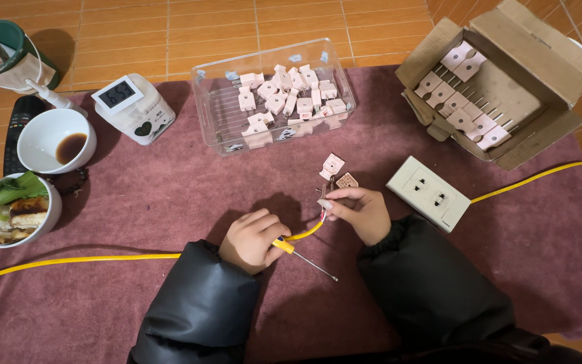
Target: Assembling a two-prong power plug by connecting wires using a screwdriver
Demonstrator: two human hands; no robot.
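Screwdriver [302, 257] in left hand [254, 239], yellow cable [308, 232] end pinched by right hand [358, 210]

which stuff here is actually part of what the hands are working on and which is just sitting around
In use:
left hand gripping the screwdriver
right hand pinching the yellow cable end
open plug halves
clear tub of pink plugs
cardboard box of plugs
socket block

Lying about:
food bowl
sauce bowl
digital clock
green bucket

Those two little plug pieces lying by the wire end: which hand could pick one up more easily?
Probably the right hand: it lies just below the plug pieces, pinching the yellow cable. The left hand grips a screwdriver.
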